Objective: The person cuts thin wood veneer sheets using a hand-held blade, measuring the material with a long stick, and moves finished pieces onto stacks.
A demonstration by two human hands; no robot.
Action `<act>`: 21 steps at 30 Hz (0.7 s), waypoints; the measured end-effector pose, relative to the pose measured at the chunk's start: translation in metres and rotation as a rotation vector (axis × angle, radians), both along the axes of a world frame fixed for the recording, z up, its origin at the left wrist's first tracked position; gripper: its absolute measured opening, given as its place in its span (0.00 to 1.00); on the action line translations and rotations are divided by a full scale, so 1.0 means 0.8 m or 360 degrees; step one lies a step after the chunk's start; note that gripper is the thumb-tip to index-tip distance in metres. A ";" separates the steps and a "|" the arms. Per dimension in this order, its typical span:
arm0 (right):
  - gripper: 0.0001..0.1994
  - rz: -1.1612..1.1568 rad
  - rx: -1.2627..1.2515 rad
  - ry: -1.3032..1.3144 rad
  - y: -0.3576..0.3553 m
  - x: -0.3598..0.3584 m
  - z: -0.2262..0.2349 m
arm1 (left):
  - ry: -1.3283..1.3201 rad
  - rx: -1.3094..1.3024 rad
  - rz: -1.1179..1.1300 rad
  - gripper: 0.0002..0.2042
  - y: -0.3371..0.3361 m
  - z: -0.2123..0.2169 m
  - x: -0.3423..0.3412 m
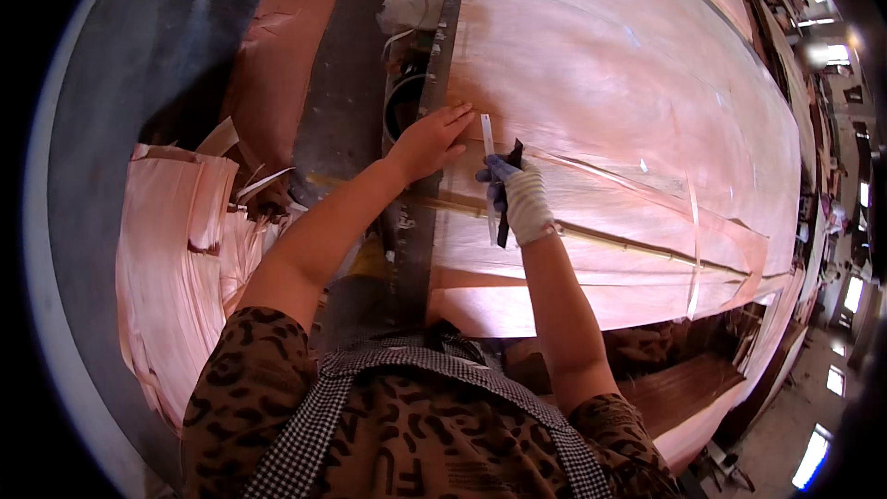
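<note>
A wide sheet of thin pinkish wood veneer (628, 92) lies spread over the work surface in front of me. My left hand (428, 140) is bare and rests flat on the veneer's left edge, fingers spread, beside a dark metal rail (434, 83). My right hand (519, 199) wears a white and blue glove and grips a dark-handled knife (507, 194). A pale narrow strip (488, 162) stands upright just left of the glove. A thin wooden stick (628, 245) runs across the sheet under both hands.
A heap of torn veneer scraps (189, 249) lies on the floor at the left. A pale crumpled bag (416, 0) and a dark round container (404, 102) sit by the rail. Stacked veneer and a dark board (684, 388) are at lower right.
</note>
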State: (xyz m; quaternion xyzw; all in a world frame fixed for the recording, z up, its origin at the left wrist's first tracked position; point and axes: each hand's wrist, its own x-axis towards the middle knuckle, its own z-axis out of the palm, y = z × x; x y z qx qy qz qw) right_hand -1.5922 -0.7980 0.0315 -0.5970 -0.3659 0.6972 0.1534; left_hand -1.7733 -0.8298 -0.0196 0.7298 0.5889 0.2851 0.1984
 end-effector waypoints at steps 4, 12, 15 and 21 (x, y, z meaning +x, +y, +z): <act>0.08 -0.0208 -0.0089 -0.0359 0.000 -0.030 -0.044 | -0.0314 -0.0066 0.0050 0.24 -0.010 0.005 0.004; 0.06 0.0628 0.1273 -0.1475 -0.009 -0.020 -0.069 | 0.0589 0.0393 -0.0507 0.18 0.007 0.005 -0.013; 0.10 0.0777 0.1175 -0.1865 0.010 -0.010 -0.018 | 0.1000 0.0521 -0.0591 0.15 0.009 -0.005 -0.023; 0.13 -0.0207 0.0348 -0.0676 0.057 -0.041 0.031 | -0.0115 0.0388 -0.0534 0.07 0.140 0.018 -0.054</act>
